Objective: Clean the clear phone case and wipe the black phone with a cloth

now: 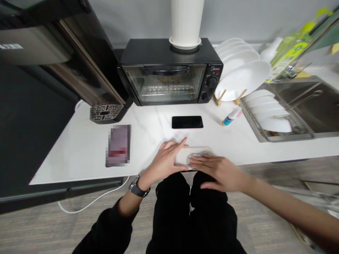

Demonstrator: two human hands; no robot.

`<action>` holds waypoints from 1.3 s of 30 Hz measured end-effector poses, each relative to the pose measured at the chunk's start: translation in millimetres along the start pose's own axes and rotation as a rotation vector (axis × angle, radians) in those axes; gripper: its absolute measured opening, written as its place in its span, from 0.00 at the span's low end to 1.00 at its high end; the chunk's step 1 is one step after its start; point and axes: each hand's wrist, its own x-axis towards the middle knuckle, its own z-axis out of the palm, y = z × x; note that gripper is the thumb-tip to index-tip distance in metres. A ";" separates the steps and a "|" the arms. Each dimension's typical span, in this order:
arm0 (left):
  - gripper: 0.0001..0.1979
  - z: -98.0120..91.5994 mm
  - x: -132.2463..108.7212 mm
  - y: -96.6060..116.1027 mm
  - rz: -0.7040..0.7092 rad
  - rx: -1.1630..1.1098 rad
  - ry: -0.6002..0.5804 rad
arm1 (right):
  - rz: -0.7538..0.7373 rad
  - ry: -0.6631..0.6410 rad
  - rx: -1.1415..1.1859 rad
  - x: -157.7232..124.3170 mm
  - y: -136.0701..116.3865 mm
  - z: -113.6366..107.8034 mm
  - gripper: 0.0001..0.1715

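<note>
On the white counter's front edge lies a see-through phone case. My left hand steadies it, thumb along the near edge and fingers at the far edge. My right hand presses its close-set fingertips down on the case's right part, thumb held apart. Beneath those fingertips shows a pale, crumpled-looking patch; whether it is a wipe or part of the case, I cannot tell. Beyond the case, a black phone lies screen up. A small white spray bottle with a blue label rests right of the phone.
A black toaster oven stands at the back, a white pot on top. White plates fill a wooden rack beside the sink. At left are a drink dispenser and a blurred flat item.
</note>
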 end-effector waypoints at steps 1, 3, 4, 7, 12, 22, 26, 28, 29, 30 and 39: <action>0.61 0.2 0.0 -0.1 -0.001 0.002 -0.002 | 0.017 -0.007 -0.025 -1.3 2.2 -1.5 0.38; 0.62 0.7 0.0 -0.8 0.017 -0.007 -0.003 | 0.061 0.030 -0.080 0.3 4.3 -1.5 0.37; 0.62 1.0 -0.2 -1.4 0.029 -0.016 -0.001 | 0.052 0.048 -0.073 2.9 3.6 0.2 0.44; 0.63 1.8 -1.5 -3.1 0.030 -0.027 0.021 | -0.004 0.020 0.010 6.9 -1.3 4.7 0.55; 0.66 3.0 -2.1 -3.8 0.029 -0.013 0.024 | 0.030 -0.020 -0.065 -0.9 2.0 0.9 0.42; 0.65 3.0 -4.3 -6.4 0.035 -0.002 0.036 | 0.108 0.031 -0.072 0.1 -4.6 7.7 0.44; 0.63 2.9 -4.3 -10.0 0.040 -0.020 0.037 | 0.099 0.085 0.013 10.3 -14.7 16.0 0.56; 0.64 3.1 -3.9 -10.3 0.016 -0.010 0.043 | 0.070 0.039 0.044 8.0 -15.6 14.3 0.49; 0.65 3.4 -3.4 -9.8 0.008 -0.004 0.044 | 0.079 0.026 0.033 5.4 -14.4 12.3 0.44; 0.65 3.6 -2.6 -9.1 0.009 0.000 0.044 | 0.102 0.030 0.006 3.5 -12.8 10.4 0.41; 0.64 2.3 -1.1 -3.1 0.005 0.014 0.029 | 0.083 0.015 0.016 2.0 -10.1 5.9 0.39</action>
